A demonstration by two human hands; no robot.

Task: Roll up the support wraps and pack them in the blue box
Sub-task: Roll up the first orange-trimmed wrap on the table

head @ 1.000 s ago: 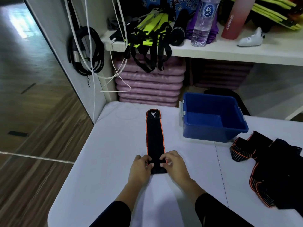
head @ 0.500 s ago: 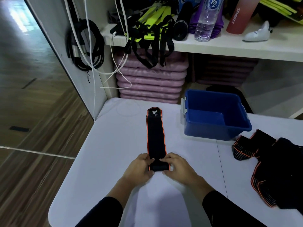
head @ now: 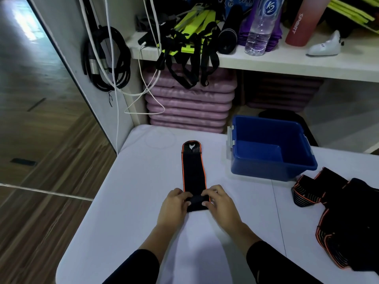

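- Since the earlier frames our hands have worked forward along the strip: a second ago its near end lay flat under our fingertips, and now a small roll sits there, so the flat part of the support wrap (head: 193, 171) is shorter.
- The wrap, black with orange edging, lies lengthwise on the white tabletop (head: 133, 181), its rounded tip pointing at the far edge and its rolled near end toward us, roughly midway between the left and right edges.
- Our left hand (head: 174, 206) is curled on the left end of the roll, fingers on top and thumb tucked below, pinching it.
- Our right hand (head: 218, 202) grips the right end the same way, its fingertips touching the roll from above.
- The blue box (head: 270, 171) stands near the far edge, to the right of the wrap and apart from it; we see nothing inside it.
- A heap of other wraps (head: 344, 218), black with orange trim and unrolled, lies by the right edge, just beside the box's near right corner.
- Behind the table a white shelf (head: 266, 62) carries a water bottle (head: 260, 27), a red bottle (head: 301, 23) and yellow-and-black straps (head: 188, 44); pink mats (head: 188, 103) are stacked below it.
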